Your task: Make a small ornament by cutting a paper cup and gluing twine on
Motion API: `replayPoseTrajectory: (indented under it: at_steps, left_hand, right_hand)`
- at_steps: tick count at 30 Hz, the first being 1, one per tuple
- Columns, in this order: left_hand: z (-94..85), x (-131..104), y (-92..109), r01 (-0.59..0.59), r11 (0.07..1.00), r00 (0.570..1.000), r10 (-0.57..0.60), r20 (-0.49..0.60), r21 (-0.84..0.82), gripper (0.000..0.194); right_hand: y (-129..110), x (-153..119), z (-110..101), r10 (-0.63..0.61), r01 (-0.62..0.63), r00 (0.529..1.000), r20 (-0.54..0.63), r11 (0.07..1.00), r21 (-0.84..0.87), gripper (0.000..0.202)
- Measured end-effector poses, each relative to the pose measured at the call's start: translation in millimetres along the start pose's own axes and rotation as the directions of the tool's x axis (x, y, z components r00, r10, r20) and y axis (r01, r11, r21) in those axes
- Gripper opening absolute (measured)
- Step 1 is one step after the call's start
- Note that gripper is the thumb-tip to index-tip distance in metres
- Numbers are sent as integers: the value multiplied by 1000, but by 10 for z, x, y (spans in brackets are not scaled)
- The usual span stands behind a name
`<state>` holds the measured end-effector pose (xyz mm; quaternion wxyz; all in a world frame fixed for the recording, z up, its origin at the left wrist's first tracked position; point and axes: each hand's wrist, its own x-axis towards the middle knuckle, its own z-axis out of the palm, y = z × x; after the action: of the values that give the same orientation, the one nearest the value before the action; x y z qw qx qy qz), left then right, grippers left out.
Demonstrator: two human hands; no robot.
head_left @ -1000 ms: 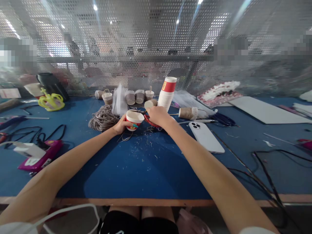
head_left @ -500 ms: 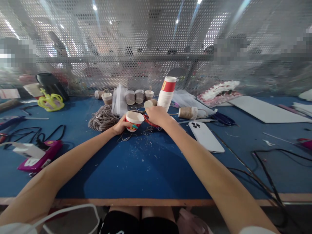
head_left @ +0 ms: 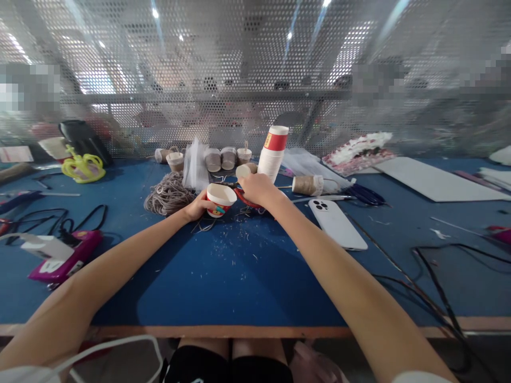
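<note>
While the left hand (head_left: pixel 196 206) pinched the paper cup (head_left: pixel 221 201) by its left side, mouth up and tipped slightly rightward, the right hand (head_left: pixel 255 189) had its grip closed round the red-handled scissors (head_left: pixel 244 198). Cup sat left of the right grip, over the blue surface (head_left: pixel 223 292); scissors' long axis ran roughly sideways, blades pointing left at the cup's far rim, contact unclear. Twine bundle (head_left: pixel 167 197) lay just beside the left hand, cup stack (head_left: pixel 271 159) behind the right.
</note>
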<state>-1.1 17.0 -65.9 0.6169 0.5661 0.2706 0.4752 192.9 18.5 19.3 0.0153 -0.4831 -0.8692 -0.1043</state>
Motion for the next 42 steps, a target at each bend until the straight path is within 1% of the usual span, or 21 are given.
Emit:
replayPoseTrajectory:
  at_steps: [7,11,14,17,19,21,24,27,31,35,38,42]
  left_hand:
    - [-7,-9,4,11,1000,999,-11,37,6,53]
    - [-17,0,-11,8,1000,999,-9,43,7,53]
    - [-15,9,-15,-13,1000,999,13,30,1,58]
    - [-5,17,-15,-31,1000,999,31,8,5,64]
    - [0,23,-19,-47,999,999,47,-26,8,66]
    - [1,32,-29,-64,998,995,66,-73,25,69]
    - [1,42,-46,-81,995,989,88,-117,64,74]
    - [15,38,-49,-100,990,981,115,-157,101,74]
    - [54,20,-22,-86,988,974,111,-198,129,73]
    - [69,18,-7,-84,989,974,107,-202,121,78]
    - [56,25,-10,-66,991,978,87,-191,114,77]
    - [41,29,-4,-51,995,987,63,-150,80,72]
  right_hand:
    - [-7,3,0,-21,21,1000,3,999,-25,38]
    - [-2,5,-24,3,-3,1000,-15,1000,-8,35]
    - [25,-4,-64,61,-61,996,-62,998,6,39]
    - [81,-21,-123,176,-166,976,-129,983,84,46]
    - [119,-31,-159,249,-228,957,-152,963,146,46]
    - [148,-35,-178,279,-253,948,-151,953,169,46]
    - [168,-34,-175,261,-236,953,-156,958,166,44]
    - [170,-33,-152,210,-189,966,-151,971,144,41]
    - [155,-36,-129,132,-127,984,-121,991,46,45]
    - [141,-36,-121,117,-121,990,-73,992,-44,43]
    - [138,-33,-115,121,-124,991,-65,991,-50,42]
    - [121,-28,-91,111,-113,993,-49,993,-43,41]
